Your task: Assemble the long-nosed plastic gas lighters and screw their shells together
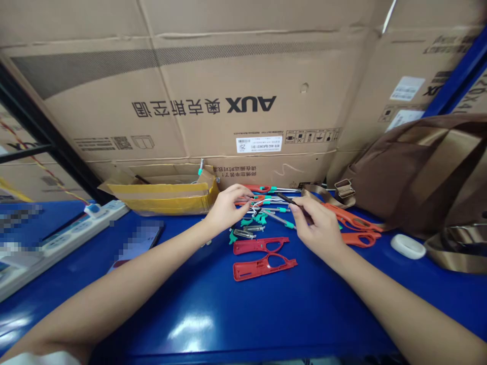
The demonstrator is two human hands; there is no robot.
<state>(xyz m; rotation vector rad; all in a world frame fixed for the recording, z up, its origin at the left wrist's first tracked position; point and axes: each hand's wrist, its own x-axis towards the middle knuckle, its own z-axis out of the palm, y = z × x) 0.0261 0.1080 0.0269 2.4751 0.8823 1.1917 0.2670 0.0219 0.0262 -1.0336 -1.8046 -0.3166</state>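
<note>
Left hand (227,207): I'm pinching wires (255,204), fingers closed.
Right hand (318,225): I'm gripping a rod (286,198), fingers narrow.
Near: shells (261,246) are lying on table (213,309).

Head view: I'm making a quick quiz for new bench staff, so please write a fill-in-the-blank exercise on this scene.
1. The table top is ___ in colour.
2. The right hand pinches a thin ___ rod.
3. Between the forearms lie ___ red handle shells.
4. The brown bag stands on the person's ___ side.

Missing words: blue; black; two; right.
</note>
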